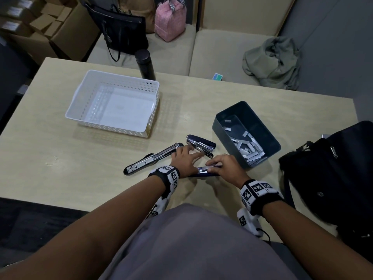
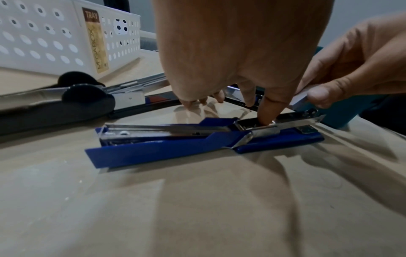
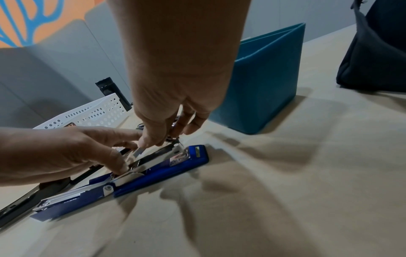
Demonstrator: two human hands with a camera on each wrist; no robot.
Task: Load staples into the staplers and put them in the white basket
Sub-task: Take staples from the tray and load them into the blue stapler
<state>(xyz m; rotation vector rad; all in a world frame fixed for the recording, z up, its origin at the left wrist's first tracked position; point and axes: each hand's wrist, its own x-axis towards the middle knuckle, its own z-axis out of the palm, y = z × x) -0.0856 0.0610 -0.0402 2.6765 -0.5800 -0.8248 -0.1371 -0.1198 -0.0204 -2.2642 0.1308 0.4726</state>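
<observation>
The blue stapler [image 2: 197, 142] lies flat on the table, folded fully open under both hands, its long axis running left to right across the person, the base end toward the right hand and the opened top arm stretching out to the left. The left hand [image 1: 184, 158] has a fingertip pushed down into the metal staple channel near the hinge, the other fingers spread loosely. The right hand [image 1: 225, 165] pinches a strip of staples [image 2: 299, 97] between thumb and fingers just above the channel's right end.

Just beyond the left hand lie 2 more staplers: a long black stapler [image 1: 153, 156], also folded open and angled toward the far right, and a dark closed stapler [image 1: 200, 145] beside it. Just beyond the right hand stands a teal bin [image 1: 245, 134] holding loose staple strips. Further off past the left hand sits the white basket [image 1: 113, 103], with bare tan table [image 1: 60, 158] around it. A black bag [image 1: 333, 174] crowds the table edge to the right of the right hand. Behind the table are beige seats holding bags.
</observation>
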